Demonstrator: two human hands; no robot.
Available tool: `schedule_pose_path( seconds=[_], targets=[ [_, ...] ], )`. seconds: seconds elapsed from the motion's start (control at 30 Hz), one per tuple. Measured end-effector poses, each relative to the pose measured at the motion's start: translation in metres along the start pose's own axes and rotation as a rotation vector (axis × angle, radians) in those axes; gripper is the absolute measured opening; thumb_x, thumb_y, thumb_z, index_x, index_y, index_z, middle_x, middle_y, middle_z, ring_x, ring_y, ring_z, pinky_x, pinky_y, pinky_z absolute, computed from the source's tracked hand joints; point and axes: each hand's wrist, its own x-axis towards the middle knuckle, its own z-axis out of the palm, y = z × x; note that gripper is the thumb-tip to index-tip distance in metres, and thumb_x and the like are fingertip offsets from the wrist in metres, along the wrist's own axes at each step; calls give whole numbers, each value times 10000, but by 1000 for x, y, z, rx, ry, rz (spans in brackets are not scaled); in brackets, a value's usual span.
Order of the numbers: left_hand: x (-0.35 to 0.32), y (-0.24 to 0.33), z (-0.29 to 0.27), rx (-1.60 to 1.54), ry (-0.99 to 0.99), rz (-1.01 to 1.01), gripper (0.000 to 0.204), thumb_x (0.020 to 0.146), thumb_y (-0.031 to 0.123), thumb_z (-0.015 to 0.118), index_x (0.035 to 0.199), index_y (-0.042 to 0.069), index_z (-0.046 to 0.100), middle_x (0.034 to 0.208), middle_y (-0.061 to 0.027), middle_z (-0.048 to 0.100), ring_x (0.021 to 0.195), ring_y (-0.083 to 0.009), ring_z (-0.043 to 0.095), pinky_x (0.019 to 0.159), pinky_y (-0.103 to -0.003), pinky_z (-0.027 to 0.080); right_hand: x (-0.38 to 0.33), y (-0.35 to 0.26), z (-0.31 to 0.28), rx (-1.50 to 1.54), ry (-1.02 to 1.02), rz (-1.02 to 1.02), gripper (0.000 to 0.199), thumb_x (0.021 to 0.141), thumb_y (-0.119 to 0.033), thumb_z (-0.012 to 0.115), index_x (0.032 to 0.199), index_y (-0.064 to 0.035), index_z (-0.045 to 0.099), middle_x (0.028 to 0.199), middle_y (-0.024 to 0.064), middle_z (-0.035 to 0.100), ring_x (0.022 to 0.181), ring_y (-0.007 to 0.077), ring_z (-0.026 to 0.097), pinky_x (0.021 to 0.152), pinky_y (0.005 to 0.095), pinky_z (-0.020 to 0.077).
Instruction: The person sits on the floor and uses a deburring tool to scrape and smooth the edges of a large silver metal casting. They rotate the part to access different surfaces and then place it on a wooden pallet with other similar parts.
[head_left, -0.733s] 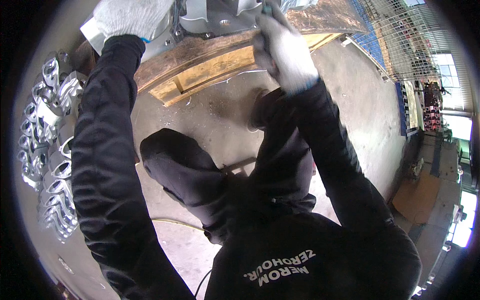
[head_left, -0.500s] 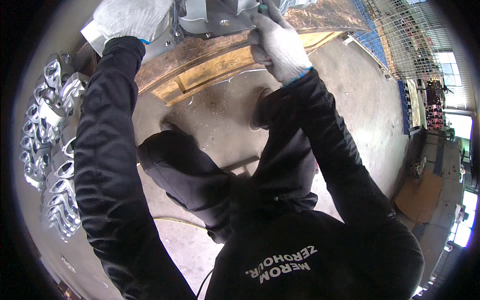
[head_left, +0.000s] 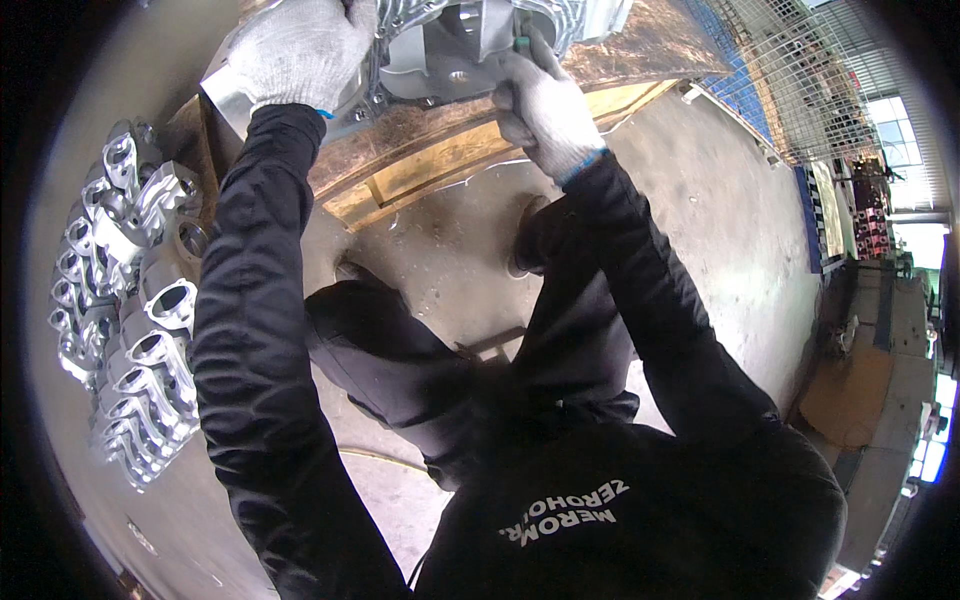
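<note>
A large silvery metal casting (head_left: 420, 62), with deep hollows and bolt holes along its rim, rests on a worn wooden workbench (head_left: 440, 125) at the top of the view. My left hand (head_left: 300, 55), in a white knit glove, grips the casting's left part; its fingertips are partly hidden near the upper edge. My right hand (head_left: 548, 115), gloved alike, is closed around a slim tool with a green part (head_left: 522, 44) beside the thumb and forefinger. It is held at the casting's right hollow. The tool's working end cannot be made out.
Many silvery cast parts (head_left: 130, 300) stand stacked in rows at my left. A wire mesh cage (head_left: 765, 60) is at the far right beyond the bench. Brown cardboard (head_left: 848, 395) and grey boxes line the right side. A cable (head_left: 385, 458) lies on the floor.
The view has shifted a little, so the bench and stacked parts sit farther right and lower. My left hand shows more to the right over the casting. The right hand keeps the tool.
</note>
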Motion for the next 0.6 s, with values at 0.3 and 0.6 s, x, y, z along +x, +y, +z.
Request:
schedule_pose_path(
  seconds=[0.3, 0.6],
  targets=[
    [-2, 10, -6, -32, -105, -2, 546, 1022, 406, 416, 744, 61, 735, 706, -172, 690, 667, -334, 684, 644, -499, 544, 7, 9, -30, 52, -58, 29, 493, 1043, -216, 553, 1514, -114, 444, 746, -24, 498, 551, 51, 437, 438, 219, 307],
    [-7, 6, -12, 3, 52, -11, 502, 1001, 400, 462, 750, 57, 729, 690, -173, 684, 626, -327, 686, 588, -481, 545, -5, 16, -22, 75, -38, 11, 485, 1023, -135, 559, 1491, -115, 434, 1029, 95, 618, 626, 107, 533, 518, 251, 443]
  ],
)
